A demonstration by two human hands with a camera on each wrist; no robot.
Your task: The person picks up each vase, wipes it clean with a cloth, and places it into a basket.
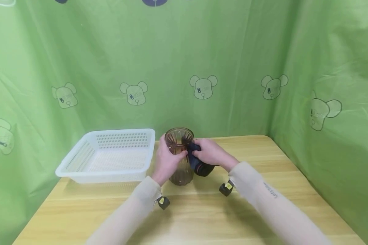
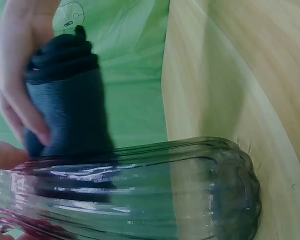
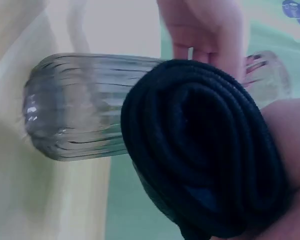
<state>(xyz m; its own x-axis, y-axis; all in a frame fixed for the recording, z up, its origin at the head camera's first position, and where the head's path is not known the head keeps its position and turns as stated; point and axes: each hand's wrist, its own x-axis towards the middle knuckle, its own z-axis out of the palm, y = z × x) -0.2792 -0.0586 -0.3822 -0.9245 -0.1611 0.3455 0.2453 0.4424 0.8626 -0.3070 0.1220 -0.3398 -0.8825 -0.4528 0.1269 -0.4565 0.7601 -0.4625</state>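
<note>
A tall, ribbed, tinted clear glass vase (image 1: 182, 173) stands upright near the middle of the table. My left hand (image 1: 168, 159) grips its upper part, with the thumb across the near side. A dark navy cloth (image 1: 203, 167), rolled in several layers, is held in my right hand (image 1: 211, 151) against the vase's right side. The right wrist view shows the spiral end of the cloth roll (image 3: 200, 135), which covers part of the glass. Through the vase wall (image 2: 190, 200) the left wrist view shows the table and curtain.
To the left of the vase is a white perforated plastic basket (image 1: 104, 175) with nothing visible in it. The wooden table (image 1: 202, 217) meets a green curtain (image 1: 171, 51) printed with bear heads at its back and right side.
</note>
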